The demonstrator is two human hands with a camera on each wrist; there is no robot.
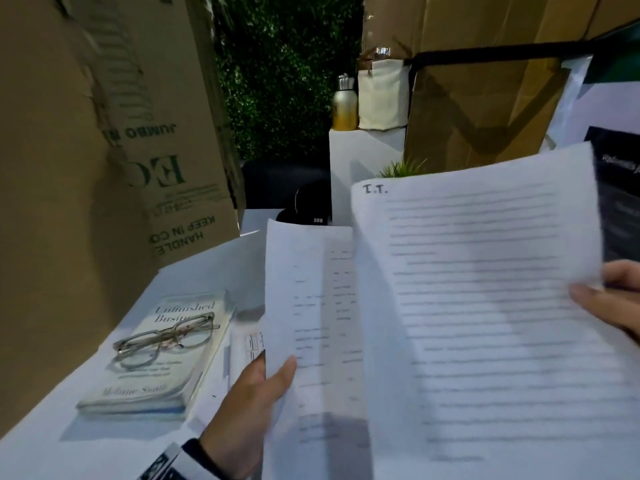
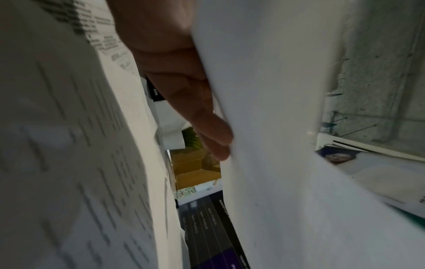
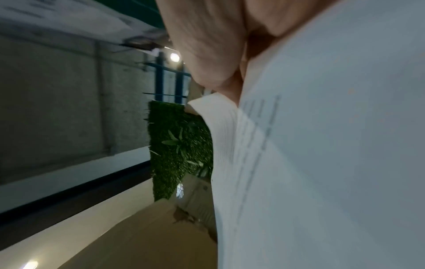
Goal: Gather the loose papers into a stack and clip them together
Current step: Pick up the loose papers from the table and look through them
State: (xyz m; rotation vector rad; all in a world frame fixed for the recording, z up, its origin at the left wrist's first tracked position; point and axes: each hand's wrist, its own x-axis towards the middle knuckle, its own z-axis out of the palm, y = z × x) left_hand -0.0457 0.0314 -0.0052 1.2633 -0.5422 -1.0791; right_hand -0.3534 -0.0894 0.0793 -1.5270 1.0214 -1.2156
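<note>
I hold printed white sheets up above the white table (image 1: pixel 52 441). My left hand (image 1: pixel 258 389) pinches the left edge of one sheet (image 1: pixel 311 323), thumb on its printed face. In the left wrist view the fingers (image 2: pixel 207 116) lie behind that sheet (image 2: pixel 264 127). My right hand (image 1: pixel 609 299) pinches the right edge of a larger sheet marked "I.T." (image 1: pixel 485 306), which overlaps the left one in front. The right wrist view shows the hand (image 3: pixel 214 54) gripping paper (image 3: pixel 322 163) with several page edges fanned. Another printed paper (image 1: pixel 251 344) lies on the table under the left sheet. No clip is visible.
A book (image 1: pixel 156 358) with glasses (image 1: pixel 166 337) on top lies at the left of the table. Tall cardboard boxes (image 1: pixel 86 168) stand at the left and back right. A bottle (image 1: pixel 344 102), a white bag (image 1: pixel 381 95) and a dark leaflet (image 1: pixel 620 202) are behind.
</note>
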